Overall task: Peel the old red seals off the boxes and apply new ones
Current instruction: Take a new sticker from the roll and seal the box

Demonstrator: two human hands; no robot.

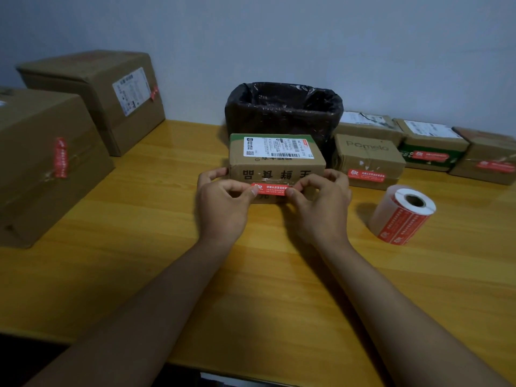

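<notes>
Seven cardboard boxes stand on the wooden table [139, 247]: two large ones at the left, four small ones in a group at the right rear, and one small box [276, 163] at centre, just in front of a bin lined with a black bag [283, 107] whose contents cannot be seen. Six of the boxes show a red seal; the right rear box shows none from this angle. One red seal [272, 189] lies across the near face of the centre box, its left end pinched by the left hand [223, 199] and its right end by the right hand [318, 199], thumb against forefinger. One roll of red seals [402, 215] lies on its side near the right hand, apart from the boxes. Open tabletop runs from the hands to the near edge.
</notes>
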